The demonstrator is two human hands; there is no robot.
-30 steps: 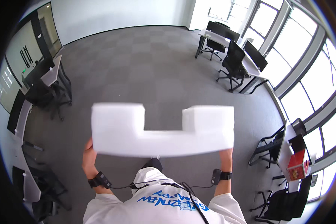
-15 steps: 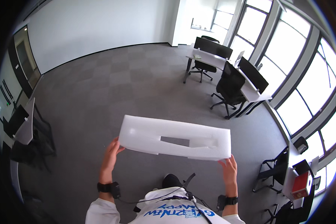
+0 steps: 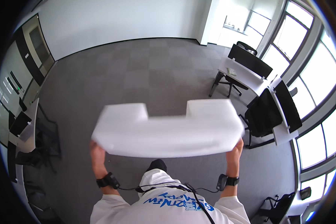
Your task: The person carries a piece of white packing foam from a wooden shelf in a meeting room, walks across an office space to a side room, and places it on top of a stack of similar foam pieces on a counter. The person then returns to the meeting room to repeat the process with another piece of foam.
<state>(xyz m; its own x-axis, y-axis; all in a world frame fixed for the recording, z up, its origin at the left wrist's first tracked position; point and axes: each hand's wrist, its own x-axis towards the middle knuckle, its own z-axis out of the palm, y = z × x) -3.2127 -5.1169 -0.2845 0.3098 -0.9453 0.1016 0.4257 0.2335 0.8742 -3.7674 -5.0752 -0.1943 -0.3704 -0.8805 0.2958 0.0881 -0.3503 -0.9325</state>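
A white foam packing block (image 3: 168, 136) is held up in front of me, above the floor. It is long, with a rectangular notch in the middle of its far edge, and is slightly blurred by motion. My left hand (image 3: 97, 151) grips its left end from the side and below, and my right hand (image 3: 235, 149) does the same at the right end. Most of the fingers of both hands are hidden behind the foam. Black bands with small boxes sit on both wrists, and a dark cable runs between them across my white shirt.
Grey carpet (image 3: 130, 82) spreads ahead to a white wall (image 3: 123, 22). On the right stand white desks (image 3: 244, 79) with black dividers and black office chairs (image 3: 264, 114), beside tall windows. Another desk (image 3: 31, 123) with chairs stands at the left, near a door (image 3: 39, 46).
The foam block has tipped, so its notched broad face now shows instead of the side with the slot. My view has turned left, and the desks have shifted rightward.
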